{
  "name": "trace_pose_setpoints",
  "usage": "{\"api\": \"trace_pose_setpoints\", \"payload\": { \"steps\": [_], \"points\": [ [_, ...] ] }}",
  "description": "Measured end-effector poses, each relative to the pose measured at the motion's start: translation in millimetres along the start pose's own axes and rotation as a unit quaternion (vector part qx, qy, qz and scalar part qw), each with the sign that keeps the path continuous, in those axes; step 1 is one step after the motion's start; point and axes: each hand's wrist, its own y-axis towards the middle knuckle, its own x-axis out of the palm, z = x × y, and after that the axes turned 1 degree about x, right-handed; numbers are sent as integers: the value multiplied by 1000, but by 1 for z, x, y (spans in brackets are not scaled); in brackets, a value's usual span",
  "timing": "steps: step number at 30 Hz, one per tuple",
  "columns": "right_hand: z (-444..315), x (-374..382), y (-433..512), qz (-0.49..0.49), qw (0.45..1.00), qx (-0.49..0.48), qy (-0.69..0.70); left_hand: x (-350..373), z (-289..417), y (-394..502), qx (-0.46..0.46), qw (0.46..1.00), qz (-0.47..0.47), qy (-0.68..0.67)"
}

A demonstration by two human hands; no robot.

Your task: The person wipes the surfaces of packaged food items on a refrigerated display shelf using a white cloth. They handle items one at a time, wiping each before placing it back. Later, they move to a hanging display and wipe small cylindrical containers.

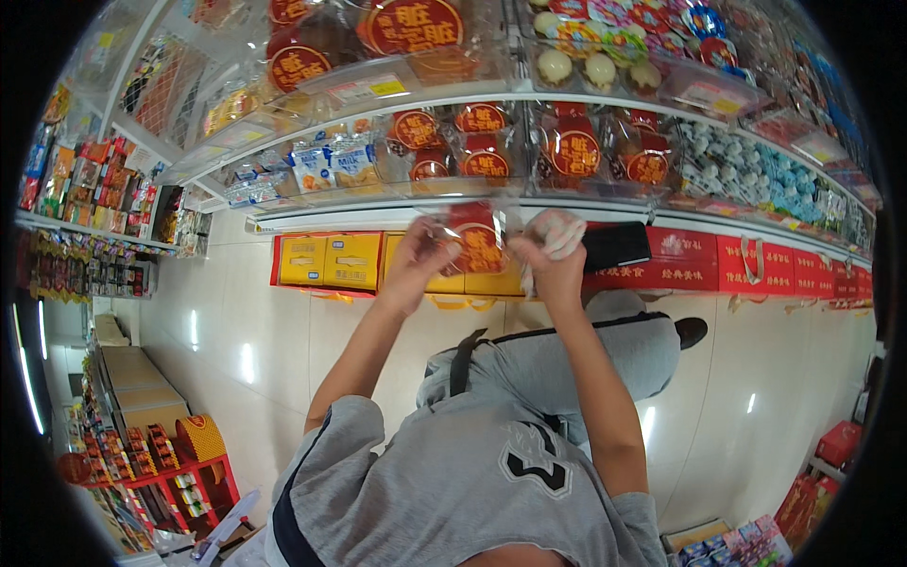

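My left hand [414,269] grips the left side of a clear plastic package [476,237] with a red and yellow printed label, its outline a little blurred. A crumpled white-and-pink cloth [558,232] is bunched in my right hand [556,273]. The thumb of that hand comes close to the package's right edge; whether it touches is unclear. Both hands are in front of the lower shelf edge, above yellow gift boxes [340,262]. Similar packages [574,152] stand on the shelf just beyond. To the right of my right hand, a flat black object [615,244] lies on red boxes [684,262].
Clear shelf guards [460,188] run along the snack shelf, which also holds milk-labelled packets [333,166] and blue-and-white wrapped sweets [737,166]. An upper shelf holds round cream-coloured items [555,65]. My bent leg [602,354] is over the tiled floor [248,312]. A red display rack [177,489] stands lower left.
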Motion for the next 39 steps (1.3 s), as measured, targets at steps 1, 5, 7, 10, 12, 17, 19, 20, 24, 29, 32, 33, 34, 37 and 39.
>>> {"api": "trace_pose_setpoints", "payload": {
  "steps": [1, 5, 7, 10, 12, 17, 19, 20, 24, 29, 32, 33, 34, 37, 39],
  "points": [
    [3, -5, 2, 54, 994, 71, 62, -3, 1, 1, 14, 1000, 9, -24],
    [12, -20, 8, 70, 935, 255, 235, -11, 5, 3, -19, 997, 40, -68],
    [14, -15, 7, 72, 897, 178, 397, -6, 1, 3, -6, 1000, 12, -11],
    [14, -4, -4, -78, 983, 39, 162, 15, -17, 1, 51, 990, -1, 128],
    [14, 2, -7, -111, 987, -21, 118, 26, -28, -8, 52, 991, -16, 119],
    [15, 7, -13, -25, 990, 110, 87, 32, -42, -19, 40, 997, -19, 64],
    [15, 6, -14, -17, 990, 123, 61, 33, -45, -22, 33, 999, -15, 38],
    [16, 6, -14, -1, 992, 118, 40, 33, -45, -23, 25, 998, -8, 61],
    [18, 4, -16, 76, 996, 41, -2, 26, -37, -23, -7, 997, -33, 66],
    [14, 2, -18, 51, 993, 26, -100, 5, 0, -13, -116, 991, -45, 50],
    [11, 1, -21, 24, 986, -25, -162, 7, 20, 0, 22, 934, -128, 333],
    [11, 1, -23, 4, 981, -51, -187, 8, 25, 4, 83, 888, -164, 422],
    [10, 1, -25, 7, 983, -59, -171, 13, 25, 9, 138, 813, -190, 533],
    [13, 4, -28, 8, 991, -53, -123, 16, 15, 25, 87, 779, -284, 553],
    [17, 6, -27, 30, 997, -14, -71, 16, -18, 36, 8, 860, -325, 393]
  ]
}}
